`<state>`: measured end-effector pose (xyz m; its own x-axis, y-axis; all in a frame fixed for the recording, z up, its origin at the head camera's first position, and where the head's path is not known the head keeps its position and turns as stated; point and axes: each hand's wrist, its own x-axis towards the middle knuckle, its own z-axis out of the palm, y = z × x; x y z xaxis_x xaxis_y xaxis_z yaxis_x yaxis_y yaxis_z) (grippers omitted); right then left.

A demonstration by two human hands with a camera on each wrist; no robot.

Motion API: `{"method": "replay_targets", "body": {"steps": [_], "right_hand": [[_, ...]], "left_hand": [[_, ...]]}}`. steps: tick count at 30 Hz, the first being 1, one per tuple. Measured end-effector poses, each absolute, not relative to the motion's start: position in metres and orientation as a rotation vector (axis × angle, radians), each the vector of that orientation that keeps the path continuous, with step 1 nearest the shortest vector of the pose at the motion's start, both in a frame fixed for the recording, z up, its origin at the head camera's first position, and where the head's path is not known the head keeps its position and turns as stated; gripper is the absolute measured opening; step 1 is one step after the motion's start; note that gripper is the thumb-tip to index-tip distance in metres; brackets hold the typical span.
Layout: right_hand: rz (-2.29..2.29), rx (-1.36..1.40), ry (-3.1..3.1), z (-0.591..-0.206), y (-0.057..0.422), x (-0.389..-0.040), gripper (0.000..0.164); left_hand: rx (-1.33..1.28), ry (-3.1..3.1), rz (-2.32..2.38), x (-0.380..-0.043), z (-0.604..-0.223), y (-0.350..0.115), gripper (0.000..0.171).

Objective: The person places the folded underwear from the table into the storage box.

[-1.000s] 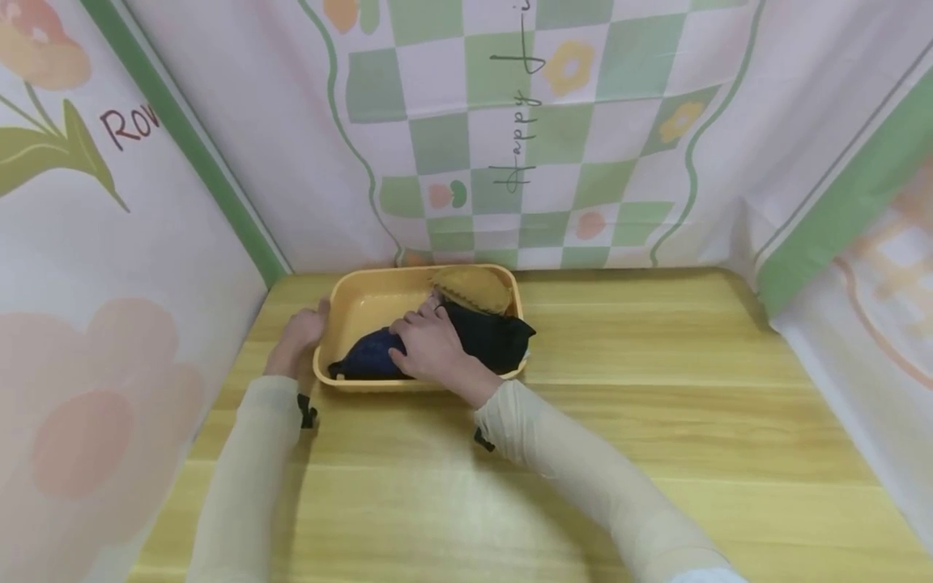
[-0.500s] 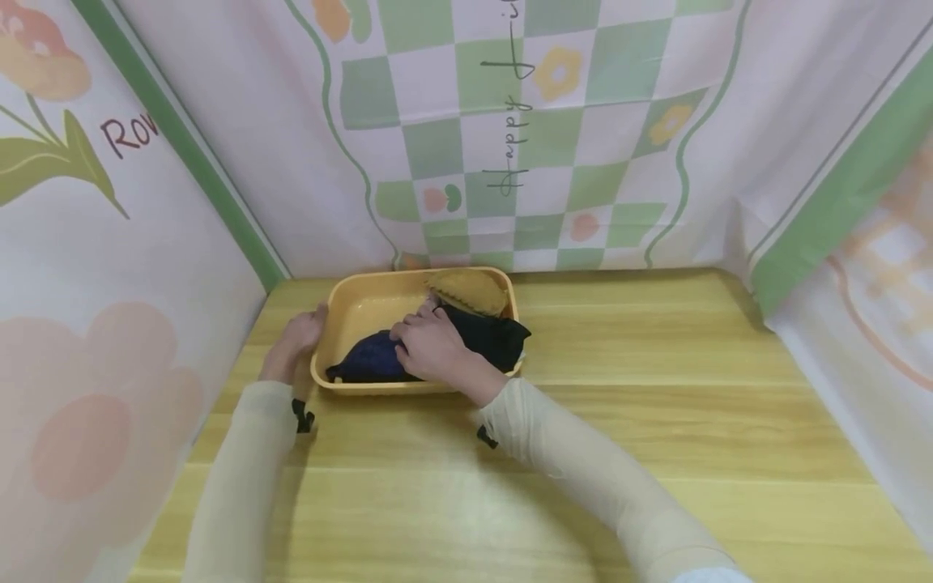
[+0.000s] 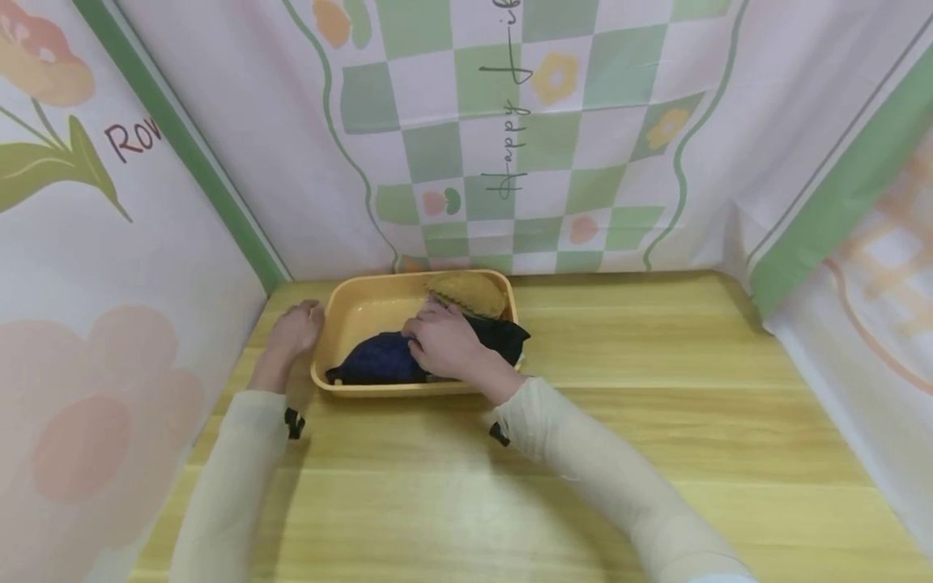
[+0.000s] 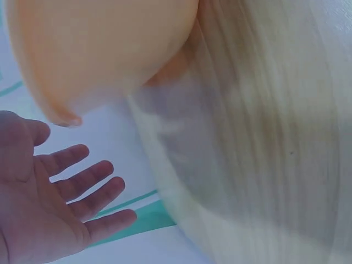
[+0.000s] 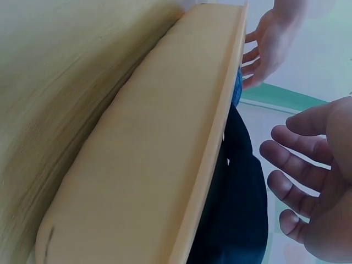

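A yellow-orange plastic basin (image 3: 364,312) stands at the back of the table. Inside it are a dark blue cloth item (image 3: 379,360), a black cloth item (image 3: 504,334) with a pointed corner over the right rim, and a mustard-brown half-round item (image 3: 470,291) with a scalloped edge. My left hand (image 3: 296,328) is beside the basin's left end; the left wrist view shows its fingers spread and apart from the rim. Over the cloth items hovers my right hand (image 3: 446,342), fingers loosely bent. The right wrist view shows a gap between those fingers and the black cloth, and nothing held.
The wood-grain table (image 3: 656,437) extends to the right and front of the basin. Printed sheets hang along the back (image 3: 539,162) and both sides, the back one close behind the basin. Each wrist carries a small black camera mount.
My left hand has come off the basin's left rim and shifted slightly left. My right hand has lifted from the cloth items and moved a little to the right, uncovering more of the blue one.
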<state>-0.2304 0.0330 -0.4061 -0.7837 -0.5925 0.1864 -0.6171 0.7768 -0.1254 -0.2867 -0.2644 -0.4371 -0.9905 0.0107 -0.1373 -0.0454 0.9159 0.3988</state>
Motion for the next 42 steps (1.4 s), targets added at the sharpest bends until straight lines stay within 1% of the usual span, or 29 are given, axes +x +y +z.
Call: {"method": "replay_targets", "body": {"steps": [7,12,24,35,42], "right_hand": [[0.317,0.987,-2.785,-0.405,0.047,-0.232,0.021],[0.343,0.994,-2.705,-0.404,0.059,-0.233,0.015],[0.392,0.958,-2.688,-0.398,0.085,-0.233,0.015],[0.365,0.88,-2.708,-0.392,0.115,-0.234,0.013],[0.37,0.882,-2.711,-0.39,0.14,-0.231,0.01]], "left_hand": [[0.021,2.992,0.515,-0.278,-0.423,-0.258,0.057],[0.099,3.023,0.458,-0.269,-0.409,-0.251,0.052],[0.23,2.969,0.303,-0.25,-0.383,-0.22,0.051],[0.427,2.917,0.172,-0.238,-0.374,-0.193,0.044],[0.512,2.862,0.116,-0.229,-0.366,-0.178,0.042]]}}
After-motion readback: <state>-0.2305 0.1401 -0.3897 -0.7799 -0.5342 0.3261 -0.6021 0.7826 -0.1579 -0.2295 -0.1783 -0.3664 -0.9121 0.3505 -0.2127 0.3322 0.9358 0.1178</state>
